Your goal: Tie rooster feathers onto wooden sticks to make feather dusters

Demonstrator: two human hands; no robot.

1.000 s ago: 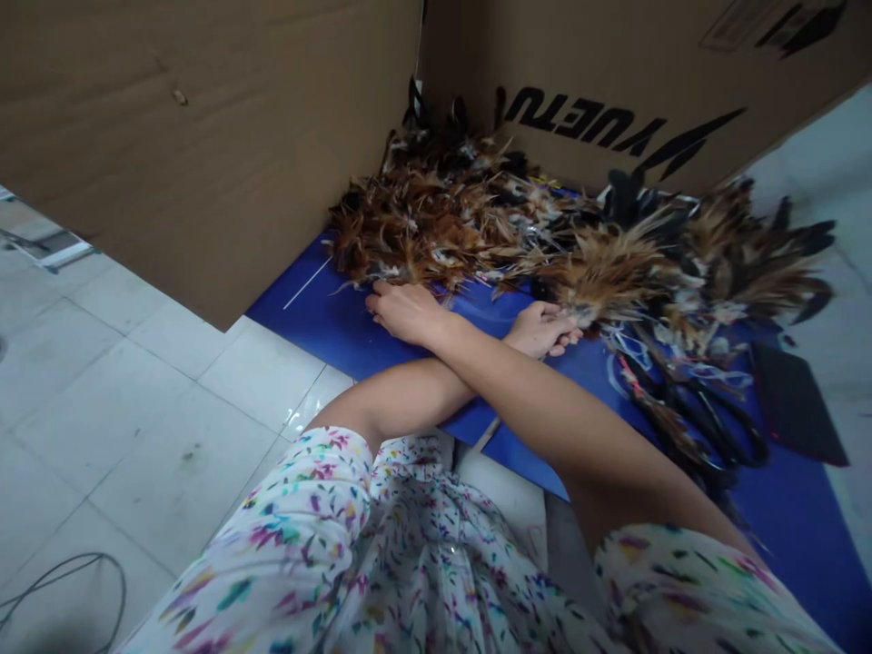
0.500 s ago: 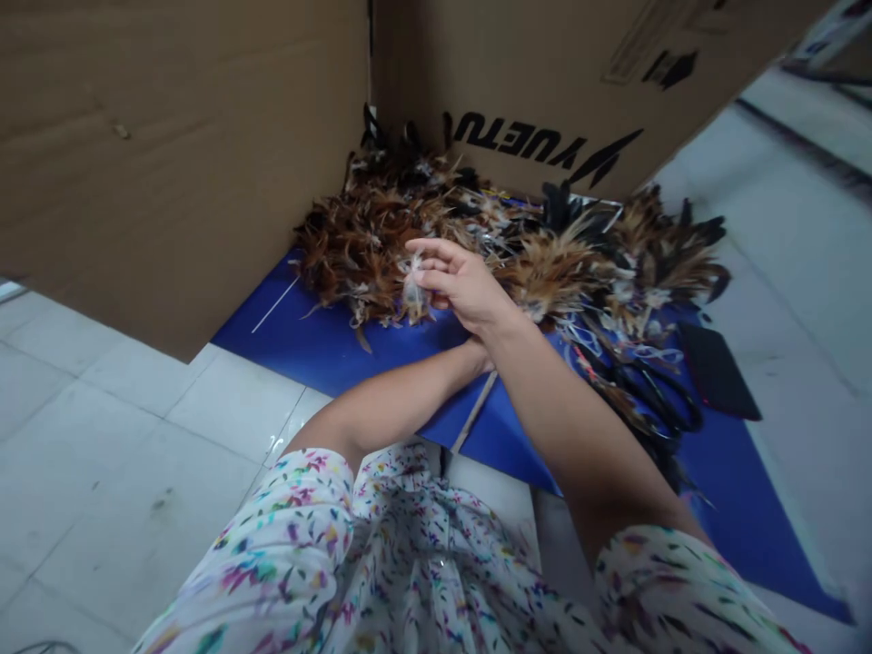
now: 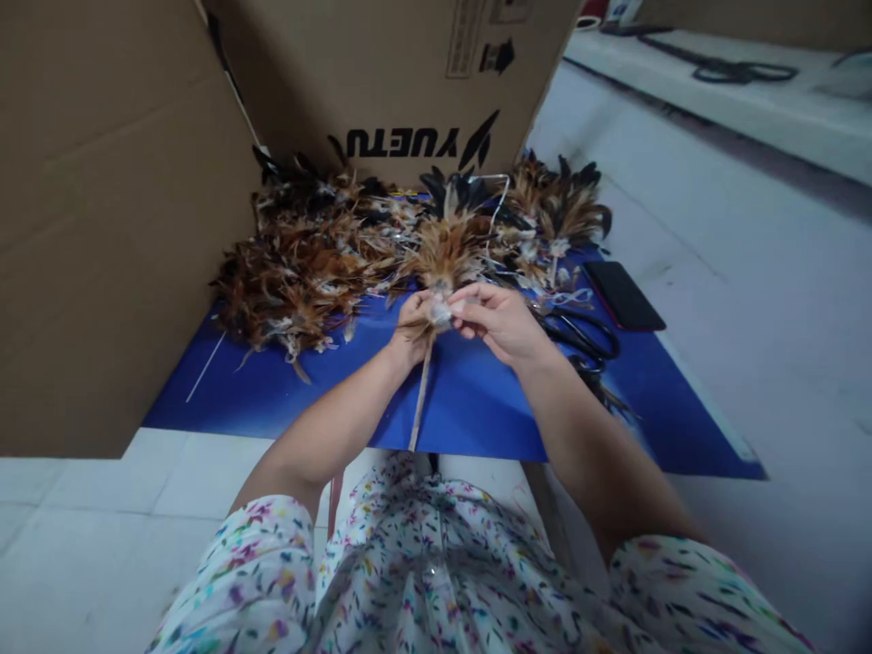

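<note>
A feather duster (image 3: 446,250) with brown and black feathers points away from me, its thin stick (image 3: 421,400) running back toward my lap. My left hand (image 3: 411,329) is closed around the stick just below the feathers. From the right, my right hand (image 3: 500,320) pinches a small whitish feather tuft (image 3: 440,313) against the stick, thumb and forefinger together. The fingers partly hide where tuft and stick meet.
Loose brown feathers (image 3: 292,272) are heaped on the blue board (image 3: 477,409), before a large cardboard box (image 3: 401,82). To the right lie black-handled scissors (image 3: 586,331), a dark phone (image 3: 625,295) and another feather bundle (image 3: 562,204). More scissors (image 3: 742,70) rest on a ledge.
My right hand has moved from above the loose feathers, carrying the whitish tuft back to the stick beside my left hand. The view has turned to the right.
</note>
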